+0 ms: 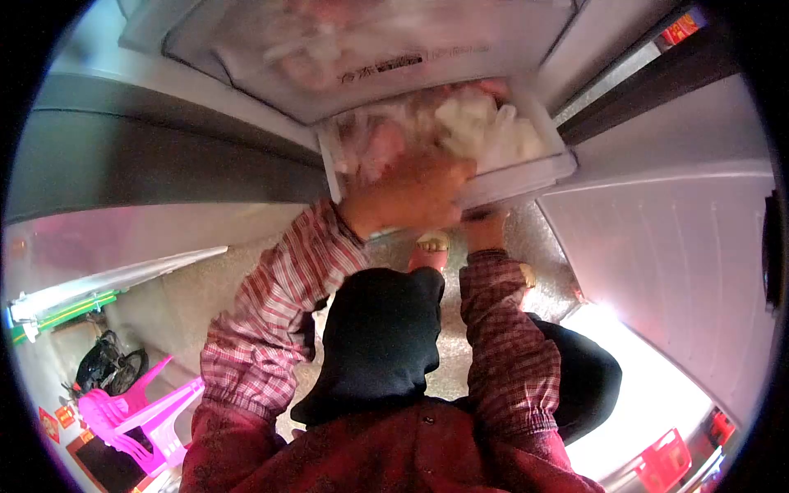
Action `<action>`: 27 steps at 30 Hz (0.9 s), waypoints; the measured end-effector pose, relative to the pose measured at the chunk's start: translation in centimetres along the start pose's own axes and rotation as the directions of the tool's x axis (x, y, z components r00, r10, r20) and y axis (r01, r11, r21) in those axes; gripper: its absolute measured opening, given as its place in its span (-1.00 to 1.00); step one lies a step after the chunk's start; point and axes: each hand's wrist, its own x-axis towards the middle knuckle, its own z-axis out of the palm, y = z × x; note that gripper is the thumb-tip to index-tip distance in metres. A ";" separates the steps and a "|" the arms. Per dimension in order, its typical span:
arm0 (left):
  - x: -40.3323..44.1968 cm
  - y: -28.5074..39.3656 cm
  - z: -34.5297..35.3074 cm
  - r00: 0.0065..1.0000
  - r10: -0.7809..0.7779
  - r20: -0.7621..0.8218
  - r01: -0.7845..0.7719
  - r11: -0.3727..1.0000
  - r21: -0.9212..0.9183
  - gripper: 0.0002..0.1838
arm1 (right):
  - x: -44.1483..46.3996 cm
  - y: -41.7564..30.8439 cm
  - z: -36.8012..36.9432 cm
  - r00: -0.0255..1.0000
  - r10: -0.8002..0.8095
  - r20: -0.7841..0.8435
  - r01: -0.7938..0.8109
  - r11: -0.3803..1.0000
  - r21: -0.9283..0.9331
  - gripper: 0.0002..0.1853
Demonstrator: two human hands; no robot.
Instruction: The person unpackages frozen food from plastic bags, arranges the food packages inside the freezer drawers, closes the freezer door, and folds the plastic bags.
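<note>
A freezer drawer (526,174) is pulled out, with bagged items (485,123) in white and pinkish plastic inside. My left hand (407,197) reaches across the drawer's front left part, its fingers near the front rim and blurred by motion. Lower and to the right, my right hand (486,226) is at the underside of the drawer's front, its fingers mostly hidden. Above the open drawer sits another translucent drawer (370,49) with printed characters on its front.
An open appliance door (674,238) stands at the right. Dark and pale panels (164,156) flank the left. Lower left are a pink plastic chair (140,419) and a black bag-like object (103,361). A red plastic item (664,464) is at the lower right.
</note>
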 end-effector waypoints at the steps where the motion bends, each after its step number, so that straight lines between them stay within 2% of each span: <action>1: 0.1 -0.1 -0.8 1.000 0.012 0.011 -0.011 1.000 -0.001 -0.50 | -0.6 -0.6 0.9 0.997 0.075 -0.034 -0.069 0.987 0.147 -0.45; 2: 0.6 -0.1 -1.5 0.999 0.030 0.020 -0.030 1.000 0.002 -0.50 | -1.3 -1.2 2.1 0.986 0.150 -0.068 -0.124 0.947 0.296 -0.43; 3: 1.1 -0.1 -1.9 0.999 0.029 0.016 -0.030 1.000 0.003 -0.50 | -2.0 -1.5 2.9 0.997 0.007 -0.076 -0.015 0.996 -0.093 -0.43; 4: 1.3 0.2 -2.2 0.995 -0.033 0.099 0.030 0.999 0.038 -0.47 | -2.4 -1.3 2.7 0.997 -0.055 -0.060 0.036 0.959 -0.282 -0.43; 5: 1.2 0.6 -2.2 0.978 -0.097 0.184 0.084 0.994 0.075 -0.44 | -2.8 -1.1 2.5 0.992 -0.117 -0.043 0.084 0.884 -0.459 -0.43; 6: 0.9 0.7 -1.7 0.978 -0.090 0.186 0.078 0.994 0.071 -0.44 | -2.5 -0.9 1.3 0.992 -0.122 0.027 0.111 0.756 -0.645 -0.43; 7: 0.6 0.5 -0.7 0.994 -0.039 0.102 0.035 0.999 0.041 -0.52 | -2.0 -1.2 0.7 0.988 -0.115 0.102 0.151 0.586 -0.796 -0.43; 8: 0.2 0.9 -0.6 1.000 0.007 0.018 -0.007 1.000 0.017 -0.60 | -2.0 -1.3 1.0 0.987 -0.123 0.103 0.156 0.585 -0.796 -0.43; 9: -0.3 1.0 -0.7 1.000 0.013 0.017 -0.014 1.000 0.023 -0.60 | -1.9 -1.0 1.5 0.998 -0.065 -0.025 0.048 0.909 -0.413 -0.45; 10: -1.0 1.2 -0.8 0.999 0.003 -0.040 -0.007 0.995 -0.096 -0.55 | -1.9 -1.0 1.7 0.998 -0.005 -0.067 -0.007 0.985 -0.171 -0.46; 11: -1.9 1.5 -0.9 0.996 -0.017 -0.092 -0.004 0.975 -0.221 -0.50 | -1.8 -0.8 1.6 0.993 0.055 -0.108 -0.046 0.995 0.086 -0.47; 12: -3.1 1.7 -1.5 0.996 -0.014 -0.090 -0.006 0.975 -0.223 -0.50 | -1.8 -1.0 1.3 0.985 -0.174 0.001 0.157 0.884 -0.441 -0.47; 13: -4.6 1.8 -2.4 0.933 -0.136 -0.334 0.053 0.968 -0.245 -0.47 | -1.9 -0.9 1.1 0.965 -0.240 0.105 0.248 0.711 -0.658 -0.45; 14: -5.9 1.8 -3.2 0.795 -0.249 -0.553 0.104 0.954 -0.279 -0.45 | -2.0 -0.8 0.9 0.931 -0.302 0.207 0.335 0.478 -0.812 -0.43; 15: -7.0 1.3 -3.2 0.792 -0.250 -0.558 0.103 0.954 -0.280 -0.45 | -1.7 -0.5 0.8 0.987 -0.147 -0.062 0.111 0.912 -0.394 -0.39; 16: -8.2 0.6 -2.7 0.657 -0.271 -0.703 0.243 0.959 -0.143 -0.42 | -1.4 -0.2 0.8 0.971 0.143 -0.191 -0.102 0.972 0.211 -0.36; 17: -9.0 0.0 -2.1 0.504 -0.245 -0.828 0.398 0.917 -0.029 -0.38 | -1.0 0.1 0.7 0.972 0.144 -0.186 -0.105 0.973 0.205 -0.36; 18: -9.5 -0.5 -1.2 0.497 -0.245 -0.832 0.400 0.916 -0.031 -0.38 | -0.6 0.4 0.7 0.972 0.151 -0.180 -0.085 0.940 0.330 -0.36; 19: -9.9 -1.0 -0.2 0.468 -0.384 -0.796 0.482 0.866 -0.134 -0.36 | -0.2 0.6 0.5 0.972 0.157 -0.173 -0.065 0.891 0.449 -0.36; 20: -10.4 -1.4 0.7 0.423 -0.519 -0.743 0.562 0.793 -0.233 -0.34 | -0.7 0.3 0.4 0.973 0.161 -0.167 -0.072 0.894 0.442 -0.36; 21: -10.5 -2.1 1.3 0.411 -0.522 -0.747 0.567 0.788 -0.239 -0.34 | -1.5 0.0 0.3 0.999 -0.011 -0.040 0.009 0.998 -0.056 -0.37; 22: -10.2 -3.2 1.5 0.444 -0.597 -0.669 0.416 0.798 -0.436 -0.32 | -1.7 -0.2 0.5 0.996 -0.055 0.070 0.074 0.949 -0.306 -0.38; 23: -9.8 -3.3 1.2 0.494 -0.644 -0.584 0.249 0.748 -0.615 -0.30 | -1.8 -0.3 0.5 0.979 -0.097 0.179 0.178 0.836 -0.519 -0.38; 24: -9.8 -2.9 1.1 0.483 -0.646 -0.591 0.247 0.748 -0.616 -0.30 | -1.7 -0.2 0.6 0.999 0.016 -0.048 -0.016 1.000 -0.015 -0.40; 25: -9.7 -2.4 0.9 0.481 -0.757 -0.442 0.316 0.620 -0.718 -0.29 | -1.7 0.0 0.6 0.955 0.232 -0.185 -0.104 0.846 0.523 -0.42; 26: -9.7 -1.9 0.6 0.466 -0.840 -0.277 0.383 0.474 -0.793 -0.29 | -1.6 0.1 0.0 0.956 0.233 -0.176 -0.111 0.847 0.520 -0.42; 27: -10.0 -2.7 0.9 0.460 -0.841 -0.284 0.378 0.475 -0.795 -0.29 | -1.5 0.2 -0.9 0.968 0.227 -0.107 -0.146 0.854 0.499 -0.45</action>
